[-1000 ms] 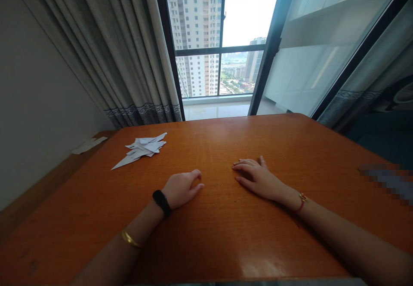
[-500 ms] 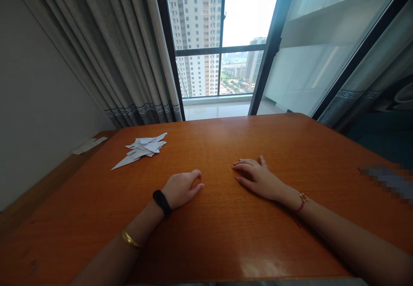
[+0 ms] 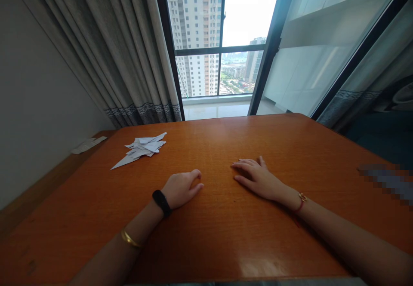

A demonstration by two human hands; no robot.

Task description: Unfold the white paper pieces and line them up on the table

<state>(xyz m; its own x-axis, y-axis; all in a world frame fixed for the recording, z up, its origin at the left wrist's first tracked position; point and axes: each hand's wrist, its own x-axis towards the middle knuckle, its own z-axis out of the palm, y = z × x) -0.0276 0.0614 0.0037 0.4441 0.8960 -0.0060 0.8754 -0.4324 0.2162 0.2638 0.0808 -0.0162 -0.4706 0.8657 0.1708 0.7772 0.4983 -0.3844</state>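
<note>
Both hands rest over the orange-brown wooden table [image 3: 219, 243], apart from each other. My left hand [image 3: 180, 189] has its thumb and index finger apart, with nothing visible between them; its other fingers are mostly hidden behind. My right hand [image 3: 254, 177] lies palm down, fingers spread, and holds nothing. Beyond my left hand, toward the table's far left, is a loose pile of pointed white paper pieces [image 3: 143, 146], touched by neither hand.
A pale strip, perhaps paper [image 3: 88, 145], lies on a lower wooden ledge at the left. Grey curtains [image 3: 138, 62] hang behind the table beside a dark window frame [image 3: 171, 53]. A pixelated patch [image 3: 390, 182] hides something at the right edge.
</note>
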